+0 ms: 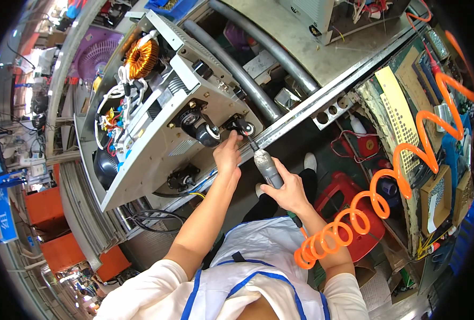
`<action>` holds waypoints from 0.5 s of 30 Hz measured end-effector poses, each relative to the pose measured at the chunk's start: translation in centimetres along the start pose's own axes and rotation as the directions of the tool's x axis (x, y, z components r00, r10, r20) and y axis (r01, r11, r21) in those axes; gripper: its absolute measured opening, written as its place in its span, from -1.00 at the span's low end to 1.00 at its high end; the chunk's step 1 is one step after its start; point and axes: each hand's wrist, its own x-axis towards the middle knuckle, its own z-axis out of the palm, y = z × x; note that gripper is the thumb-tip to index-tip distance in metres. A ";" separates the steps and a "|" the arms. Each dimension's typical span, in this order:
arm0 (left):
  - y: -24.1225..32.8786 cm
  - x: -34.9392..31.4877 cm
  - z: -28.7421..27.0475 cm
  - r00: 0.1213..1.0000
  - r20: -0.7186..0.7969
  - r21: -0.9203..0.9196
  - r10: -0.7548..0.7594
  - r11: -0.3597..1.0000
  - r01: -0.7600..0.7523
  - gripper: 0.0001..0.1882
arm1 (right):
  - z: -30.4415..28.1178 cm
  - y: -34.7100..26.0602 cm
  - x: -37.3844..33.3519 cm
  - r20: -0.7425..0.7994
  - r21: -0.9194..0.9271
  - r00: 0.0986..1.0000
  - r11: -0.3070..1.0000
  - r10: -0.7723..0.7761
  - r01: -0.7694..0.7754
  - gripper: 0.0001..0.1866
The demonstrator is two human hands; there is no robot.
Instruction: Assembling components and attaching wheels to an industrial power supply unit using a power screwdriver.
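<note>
My right hand (290, 188) is wrapped round a grey air ratchet wrench (268, 167), an orange coiled hose (373, 205) running near its rear end. The narrow head of the tool reaches up to a small black swivel caster (243, 126) on the bottom plate of a tipped metal machine cabinet (146, 166). At that caster, the bent fingers of my left hand (228, 156) close on its near side; their tips are partly hidden. Two more casters, one black and grey (204, 129) and one black (183, 177), sit on the same plate.
Inside the cabinet's uncovered side are a copper coil (142, 57) and bundled wires. Steel rollers (237, 69) lie beyond it. At right stand a red plastic stool (349, 213) and a cluttered workbench with a yellow perforated strip (399, 120). Black cables (154, 218) loop below the cabinet.
</note>
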 end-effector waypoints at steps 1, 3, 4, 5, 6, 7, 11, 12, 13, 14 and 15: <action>-0.2 0.0 -0.7 1.000 0.004 -0.038 -0.012 0.999 0.012 -0.72 | 0.1 -0.1 0.0 0.002 -0.002 1.000 1.000 0.000 0.000 -0.24; -0.4 -0.1 -1.5 0.999 0.000 -0.080 -0.042 0.996 0.042 -0.73 | 0.1 -0.2 0.1 0.007 -0.006 1.000 1.000 0.000 0.000 -0.24; -0.6 -0.2 -1.8 0.999 0.007 -0.083 -0.039 0.996 0.039 -0.73 | 0.2 -0.1 0.1 0.004 -0.010 1.000 1.000 -0.008 0.008 -0.23; -0.9 -0.2 -2.2 0.999 0.014 -0.085 -0.036 0.996 0.037 -0.73 | 0.2 0.0 0.2 0.001 -0.013 1.000 1.000 -0.016 0.016 -0.22; -1.1 -0.2 -2.3 0.999 0.022 -0.087 -0.033 0.996 0.035 -0.73 | 0.2 0.2 0.2 -0.003 -0.016 1.000 1.000 -0.024 0.024 -0.21; -1.2 -0.3 -2.2 1.000 0.012 -0.075 -0.029 0.997 0.030 -0.75 | 0.1 0.2 0.1 -0.002 -0.036 0.999 0.999 -0.036 0.036 -0.20; -1.3 -0.5 -1.8 0.983 0.100 0.131 0.155 0.977 -0.167 -0.80 | -0.3 0.2 0.0 -0.015 -0.138 0.992 0.983 -0.129 0.125 -0.13; -1.5 -0.2 -1.9 0.959 0.165 0.212 0.231 0.941 -0.263 -0.81 | -0.5 0.3 -0.1 -0.020 -0.169 0.987 0.973 -0.162 0.157 -0.11; -1.8 0.7 -1.9 0.829 0.245 0.518 0.503 0.655 -0.550 -0.82 | -0.7 0.3 -0.4 -0.030 -0.158 0.988 0.977 -0.149 0.142 -0.11; -0.6 0.0 -0.6 0.702 0.382 0.669 0.602 0.344 -0.659 -0.82 | -1.1 0.4 -0.9 -0.044 -0.147 0.991 0.982 -0.130 0.122 -0.12; 0.8 -0.9 0.7 0.562 0.539 0.728 0.628 -0.012 -0.686 -0.81 | -1.4 0.6 -1.2 -0.059 -0.136 0.992 0.986 -0.111 0.102 -0.13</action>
